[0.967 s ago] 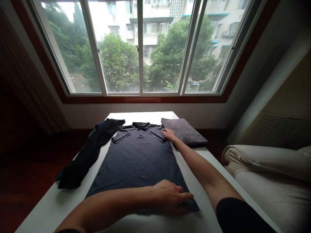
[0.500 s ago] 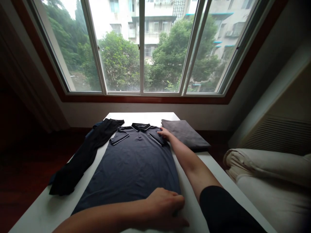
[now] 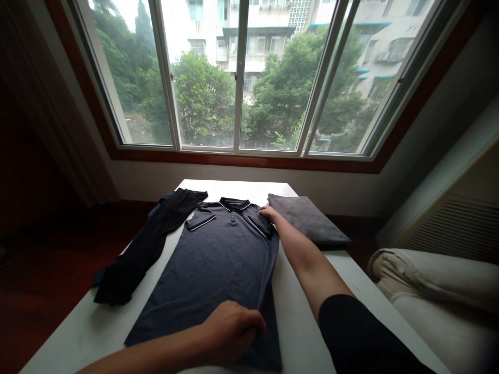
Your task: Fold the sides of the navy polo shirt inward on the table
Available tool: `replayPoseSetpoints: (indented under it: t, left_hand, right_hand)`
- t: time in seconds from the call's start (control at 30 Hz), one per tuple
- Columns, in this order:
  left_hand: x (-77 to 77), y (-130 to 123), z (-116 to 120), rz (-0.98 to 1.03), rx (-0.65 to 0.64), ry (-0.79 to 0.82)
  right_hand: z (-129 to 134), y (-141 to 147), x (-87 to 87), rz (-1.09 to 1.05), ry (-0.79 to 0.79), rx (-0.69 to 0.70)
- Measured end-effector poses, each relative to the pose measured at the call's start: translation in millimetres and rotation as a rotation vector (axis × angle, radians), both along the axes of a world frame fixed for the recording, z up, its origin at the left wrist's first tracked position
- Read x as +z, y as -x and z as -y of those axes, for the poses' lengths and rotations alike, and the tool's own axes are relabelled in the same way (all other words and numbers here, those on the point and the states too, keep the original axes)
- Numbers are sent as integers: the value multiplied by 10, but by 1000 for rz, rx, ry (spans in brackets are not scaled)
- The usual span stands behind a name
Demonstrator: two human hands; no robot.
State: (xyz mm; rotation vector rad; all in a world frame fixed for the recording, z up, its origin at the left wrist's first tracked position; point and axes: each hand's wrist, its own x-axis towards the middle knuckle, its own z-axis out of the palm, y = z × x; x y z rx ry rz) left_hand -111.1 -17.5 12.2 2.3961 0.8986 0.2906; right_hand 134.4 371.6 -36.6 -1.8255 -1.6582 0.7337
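A dark grey polo shirt [image 3: 210, 259] lies front up on the white table, its black collar at the far end and both short sleeves turned in over the chest. My left hand [image 3: 234, 330] is closed on the shirt's right side near the hem, and that edge is raised and drawn inward. Under it, the back layer still shows flat on the table. At the far right shoulder, my right hand [image 3: 268, 213] pinches the fabric with its fingertips, which are partly hard to make out.
Black garments [image 3: 146, 249] with a blue one beneath lie along the left side of the white table [image 3: 304, 311]. A folded grey cloth [image 3: 307, 221] sits at the far right. Beyond stands a window [image 3: 237, 78]; rolled pale bedding [image 3: 440, 280] is at right.
My left hand has moved left, pulling the shirt's right side edge up and inward. My right hand stays at the shoulder. The whole view has shifted slightly.
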Motion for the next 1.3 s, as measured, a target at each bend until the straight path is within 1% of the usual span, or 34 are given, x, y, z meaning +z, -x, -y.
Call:
replayPoseSetpoints:
  t: [0.1, 0.23, 0.33, 0.4, 0.47, 0.53, 0.6, 0.73, 0.77, 0.8, 0.87, 0.97, 1.03, 1.07, 1.13, 1.2, 1.3]
  left_hand:
    - [-40, 76, -36, 20, 34, -7]
    - [-81, 62, -48, 13, 66, -33]
    - [-75, 37, -30, 4, 58, -43]
    - [-29, 59, -16, 2, 30, -21]
    - [47, 115, -8, -20, -22, 29]
    - [137, 193, -11, -52, -80, 81]
    - [227, 276, -22, -61, -109, 135]
    - [363, 382, -54, -90, -120, 348]
    - [379, 383, -61, -94, -111, 371]
    - [383, 372, -67, -89, -92, 359]
    - [349, 318, -81, -60, -37, 237]
    - [182, 211, -117, -77, 27, -32]
    - [19, 169, -151, -119, 6, -177]
    - [-63, 164, -168, -131, -37, -228]
    - [-204, 175, -194, -138, -158, -275]
    - [-288, 192, -193, -148, -238, -279]
    - [-320, 170, -122, -161, -260, -299]
  right_hand:
    - [-59, 68, 70, 32, -6, -5]
    - [-219, 189, 250, 83, -105, -57]
    - [-349, 380, 359, 84, -142, -39]
    - [-405, 554, 375, 61, -151, 3]
    - [-414, 741, 335, 18, -143, 57]
    - [-375, 913, 250, -36, -132, 108]
    - [-302, 1040, 146, -85, -131, 153]
    - [-136, 1119, -22, -101, -172, 172]
    - [-97, 1116, -55, -85, -190, 166]
    - [-57, 1113, -88, -63, -210, 161]
    - [29, 1122, -168, -13, -251, 166]
    - [170, 1181, -325, 68, -287, 239]
    - [253, 1224, -431, 228, -300, 327]
    - [286, 1239, -475, 322, -301, 362]
    - [327, 1252, -529, 478, -299, 389]
    - [343, 1249, -540, 534, -299, 366]
    - [353, 1242, -503, 555, -268, 362]
